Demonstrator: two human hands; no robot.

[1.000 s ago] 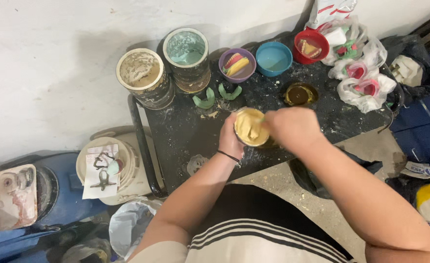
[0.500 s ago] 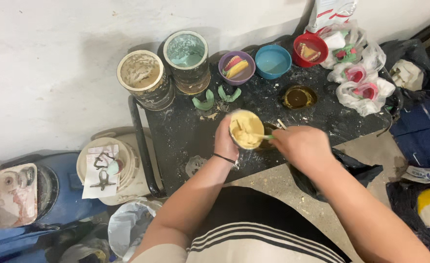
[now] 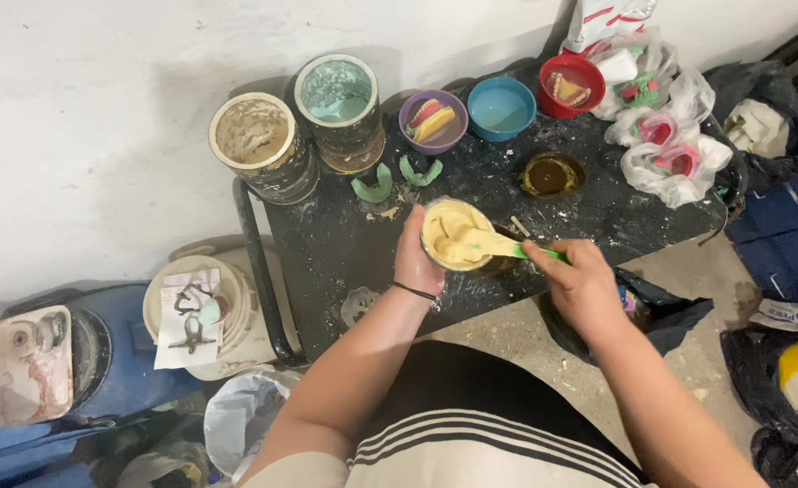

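Two hands work over a black table [image 3: 345, 244] at mid-frame. Largest on it are two crusted tins [image 3: 263, 158] at upper left, then a purple bowl [image 3: 432, 122], a blue bowl [image 3: 501, 107] and a red bowl [image 3: 571, 86] along the top. At centre the left hand [image 3: 414, 262] has its fingers wrapped around a cup [image 3: 456, 237] of yellow paste. Just right, the right hand [image 3: 584, 280] has its fingers closed on a green spatula [image 3: 507, 247] whose blade lies in the paste. Two green moulds [image 3: 399, 178] lie above the cup.
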